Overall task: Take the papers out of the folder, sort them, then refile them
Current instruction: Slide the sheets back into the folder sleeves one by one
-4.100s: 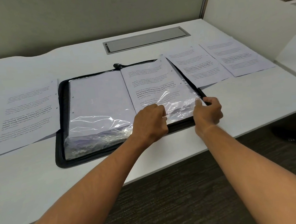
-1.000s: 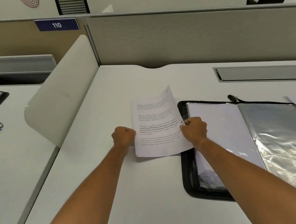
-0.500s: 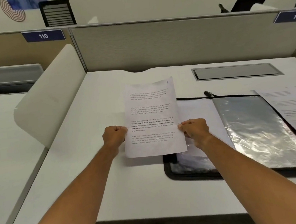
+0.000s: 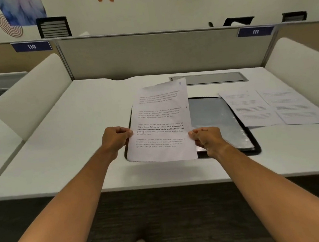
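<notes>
Two hands, left hand (image 4: 115,138) and right hand (image 4: 207,137), pinch a printed sheet (image 4: 160,124) upright above the white desk (image 4: 74,145); black zip folder (image 4: 224,126) behind it, two loose pages (image 4: 271,107) at 2 o'clock, grey partition (image 4: 157,52) at 12.

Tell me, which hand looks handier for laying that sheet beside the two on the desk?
Probably the right hand: it pinches the held sheet's near edge, closest to the two sheets.

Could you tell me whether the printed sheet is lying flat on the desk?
No, the left hand and right hand hold the sheet up by its side edges.
</notes>
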Demonstrator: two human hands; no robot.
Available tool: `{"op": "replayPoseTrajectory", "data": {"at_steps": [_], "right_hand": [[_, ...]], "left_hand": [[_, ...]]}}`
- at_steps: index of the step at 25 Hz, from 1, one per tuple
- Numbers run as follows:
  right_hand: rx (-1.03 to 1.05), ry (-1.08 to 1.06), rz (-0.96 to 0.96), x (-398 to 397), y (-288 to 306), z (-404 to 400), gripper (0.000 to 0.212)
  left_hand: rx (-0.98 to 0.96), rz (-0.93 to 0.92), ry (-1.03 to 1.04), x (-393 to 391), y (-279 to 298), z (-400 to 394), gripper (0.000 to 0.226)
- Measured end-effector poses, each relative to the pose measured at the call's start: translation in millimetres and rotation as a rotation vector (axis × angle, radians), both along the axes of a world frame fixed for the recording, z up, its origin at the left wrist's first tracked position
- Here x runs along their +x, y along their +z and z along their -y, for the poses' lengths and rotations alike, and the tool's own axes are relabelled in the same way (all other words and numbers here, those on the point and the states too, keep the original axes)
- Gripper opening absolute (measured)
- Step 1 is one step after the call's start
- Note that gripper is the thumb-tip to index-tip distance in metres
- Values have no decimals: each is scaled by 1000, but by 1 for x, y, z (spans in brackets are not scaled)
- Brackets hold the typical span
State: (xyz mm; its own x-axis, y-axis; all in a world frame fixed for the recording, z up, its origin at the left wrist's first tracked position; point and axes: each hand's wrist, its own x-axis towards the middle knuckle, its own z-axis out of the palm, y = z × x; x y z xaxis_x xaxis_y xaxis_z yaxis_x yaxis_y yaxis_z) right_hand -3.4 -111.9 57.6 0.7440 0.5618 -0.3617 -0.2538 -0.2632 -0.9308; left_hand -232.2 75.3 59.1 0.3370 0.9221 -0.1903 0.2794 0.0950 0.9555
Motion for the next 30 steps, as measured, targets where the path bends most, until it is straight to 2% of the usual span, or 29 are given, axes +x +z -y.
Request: {"op": "replayPoseTrajectory", "data": {"at_steps": [6,12,14,18,21,24,30], "right_hand": [[11,-27,-60,16,11,103,6],[105,-131,-184,16,14,172,10],[150,-209,-234,12,11,191,12],[294,-506,-423,-17,-5,223,18],[379,-595,-533,-53,-22,233,27],[403,-635,-521,-77,-32,236,31],[343,-700,-392,-79,-40,259,23]], "left_hand": [[-88,-10,-60,28,9,97,8],[-62,-2,-69,62,0,150,7],[-68,14,-79,74,-6,166,9],[-124,14,7,93,-20,195,11],[-184,36,-7,105,-30,226,13],[-234,25,-34,117,-45,257,9],[-220,-43,-122,129,-62,292,1]]}}
